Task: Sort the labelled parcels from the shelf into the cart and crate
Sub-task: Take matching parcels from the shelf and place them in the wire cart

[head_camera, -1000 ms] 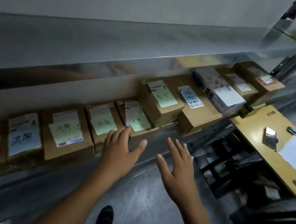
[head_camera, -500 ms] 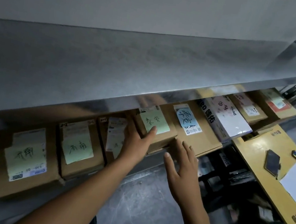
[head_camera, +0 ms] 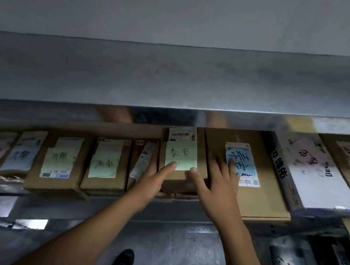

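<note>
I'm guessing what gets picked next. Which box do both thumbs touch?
The tall brown box with a green note, between the left hand and right hand. Each rests a thumb on it; no other box has both.

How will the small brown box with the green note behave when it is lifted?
The small brown box probably stays stiff: its cardboard edges look square. Being compact, it is likely light. The green note may slip or peel under a thumb.
</note>
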Demonstrator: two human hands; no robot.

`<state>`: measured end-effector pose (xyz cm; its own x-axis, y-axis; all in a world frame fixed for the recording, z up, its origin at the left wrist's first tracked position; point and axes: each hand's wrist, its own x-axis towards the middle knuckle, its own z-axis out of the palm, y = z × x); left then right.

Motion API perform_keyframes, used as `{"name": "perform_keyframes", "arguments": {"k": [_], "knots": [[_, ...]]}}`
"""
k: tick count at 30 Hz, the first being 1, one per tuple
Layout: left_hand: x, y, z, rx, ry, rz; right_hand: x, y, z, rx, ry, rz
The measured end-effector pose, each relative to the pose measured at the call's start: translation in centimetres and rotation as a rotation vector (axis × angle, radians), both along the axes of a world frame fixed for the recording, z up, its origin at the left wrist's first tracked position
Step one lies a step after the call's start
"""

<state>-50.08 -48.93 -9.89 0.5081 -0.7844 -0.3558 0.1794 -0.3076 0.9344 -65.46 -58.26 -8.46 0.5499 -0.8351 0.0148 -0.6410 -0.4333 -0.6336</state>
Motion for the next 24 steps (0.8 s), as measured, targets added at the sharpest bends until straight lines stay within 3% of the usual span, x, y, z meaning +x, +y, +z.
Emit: {"name": "perform_keyframes", "arguments": {"k": [4,11,16,20,24], "knots": [[-0.7,-0.3,0.2,0.017,-0.011,0.038,0.4,-1.1,-0.4,-0.017,-0.023,0.079],[-3.0,-0.5,1.2,-0.113,0.134,0.203,0.3,-1.7,0.6,0.105,-0.152,0.133],[-4.4,2.2,2.4,-0.206,0.071,0.335,0.7,0.1,2.2,0.181,-0.274,0.210],[-3.8,6.6,2.5,-0.318,-0.016,0.412,2.4,3.7,2.8,0.398,-0.486,0.275],[-2.5,12.5,3.3,-0.375,-0.053,0.500,5.1,8.9,3.6,0.353,-0.517,0.399]]}}
